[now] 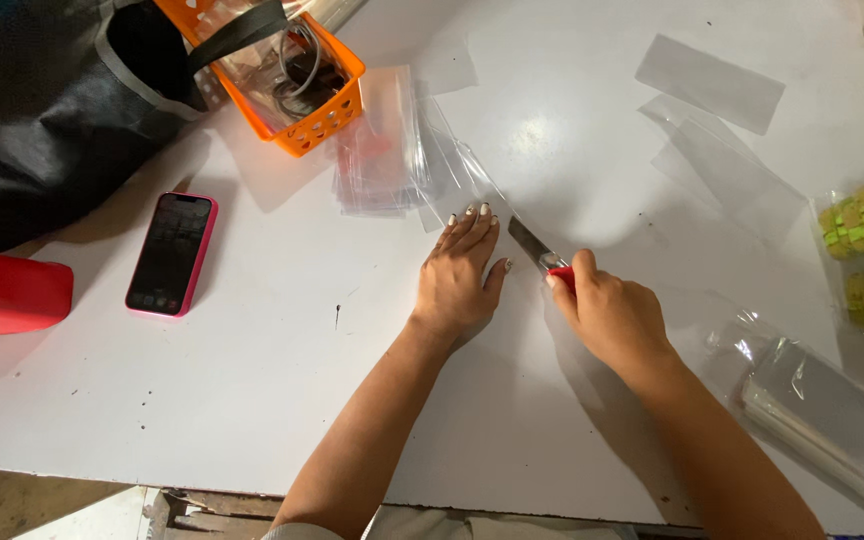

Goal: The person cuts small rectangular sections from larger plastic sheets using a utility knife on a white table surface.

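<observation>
Clear plastic film (472,175): my left hand (459,272) presses it flat; right hand (607,315) grips red-handled utility knife (542,255), blade low, steady.

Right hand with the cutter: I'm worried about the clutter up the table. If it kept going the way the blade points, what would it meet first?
Probably the clear plastic sheet under the left hand; the right hand aims its cutter blade up-left along it. Beyond lies the stack of clear bags, then the orange basket.

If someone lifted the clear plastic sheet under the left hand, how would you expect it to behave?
The clear plastic sheet looks thin and glossy, so probably floppy, very light and slippery. The left hand lies flat on it, perhaps to stop sliding beside the knife.
</observation>
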